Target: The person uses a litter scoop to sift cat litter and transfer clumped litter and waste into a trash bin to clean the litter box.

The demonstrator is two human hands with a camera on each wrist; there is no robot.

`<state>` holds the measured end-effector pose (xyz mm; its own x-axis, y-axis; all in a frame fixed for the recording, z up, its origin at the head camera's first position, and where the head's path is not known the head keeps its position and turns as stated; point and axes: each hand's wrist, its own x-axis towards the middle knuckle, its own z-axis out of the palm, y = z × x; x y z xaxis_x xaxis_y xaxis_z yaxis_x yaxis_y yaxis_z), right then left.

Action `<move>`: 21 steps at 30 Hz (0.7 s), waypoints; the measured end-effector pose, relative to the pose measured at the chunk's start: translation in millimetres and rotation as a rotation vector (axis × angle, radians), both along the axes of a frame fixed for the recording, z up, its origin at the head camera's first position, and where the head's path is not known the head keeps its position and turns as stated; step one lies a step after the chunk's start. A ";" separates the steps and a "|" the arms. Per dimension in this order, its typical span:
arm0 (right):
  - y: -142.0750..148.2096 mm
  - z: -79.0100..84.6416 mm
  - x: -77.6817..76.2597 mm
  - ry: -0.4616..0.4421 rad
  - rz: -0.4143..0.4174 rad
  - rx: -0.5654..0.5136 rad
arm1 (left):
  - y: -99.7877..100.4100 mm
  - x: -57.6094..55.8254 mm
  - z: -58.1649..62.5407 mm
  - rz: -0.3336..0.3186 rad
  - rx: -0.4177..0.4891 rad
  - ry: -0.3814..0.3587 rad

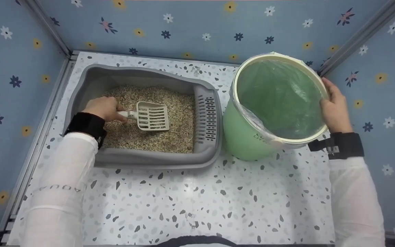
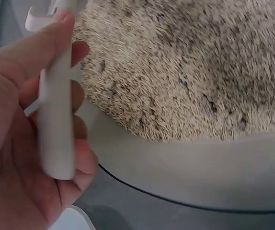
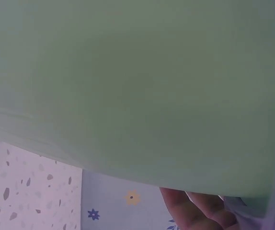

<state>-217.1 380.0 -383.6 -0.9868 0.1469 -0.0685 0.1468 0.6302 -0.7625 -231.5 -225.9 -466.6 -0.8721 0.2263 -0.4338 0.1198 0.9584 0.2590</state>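
Note:
My left hand (image 1: pixel 104 108) grips the handle of a white slotted litter scoop (image 1: pixel 153 116) above the litter box. In the left wrist view, fingers and thumb wrap round the scoop's handle (image 2: pixel 58 120). Pale brown granular litter (image 1: pixel 180 116) lies in the grey litter box (image 1: pixel 156 160), under the scoop's slotted head. No clump shows on the scoop. On the right, my right hand (image 1: pixel 336 108) holds the rim of a green bin (image 1: pixel 249 137) lined with a clear plastic bag (image 1: pixel 286 99). The bin leans to the right. In the right wrist view, its green wall (image 3: pixel 142 96) hides most of the hand.
A slotted grey ledge (image 1: pixel 207 116) forms the litter box's right end, close beside the bin. Both stand on a white speckled tabletop (image 1: pixel 197 202). Blue flowered panels (image 1: pixel 197 20) enclose the back and both sides, with metal frame posts at the corners.

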 end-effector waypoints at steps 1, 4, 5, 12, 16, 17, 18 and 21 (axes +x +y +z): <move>0.0 0.1 0.1 0.000 -0.001 0.001 | 0.3 -0.6 -0.8 0.001 -0.006 0.001; 0.0 0.2 0.3 -0.001 -0.005 0.000 | 2.3 -2.1 -2.6 0.006 -0.023 0.014; -0.1 0.4 0.3 0.000 -0.005 0.002 | 3.0 -2.7 -3.5 0.007 -0.031 0.014; -1.7 0.7 -0.8 0.016 -0.004 0.009 | 9.1 -9.1 -10.8 -0.013 -0.126 0.062; -1.2 0.4 -1.0 0.030 -0.002 0.015 | 8.8 -13.6 -19.8 -0.017 -0.152 0.078; -0.8 0.3 -0.9 0.030 -0.003 0.015 | 8.7 -14.5 -22.5 -0.017 -0.159 0.076; -0.4 0.3 -0.6 0.025 -0.003 0.013 | 8.5 -15.3 -25.4 -0.012 -0.161 0.077; 0.7 -0.5 -0.4 0.010 -0.004 0.002 | 8.5 -16.5 -32.5 0.003 -0.167 0.070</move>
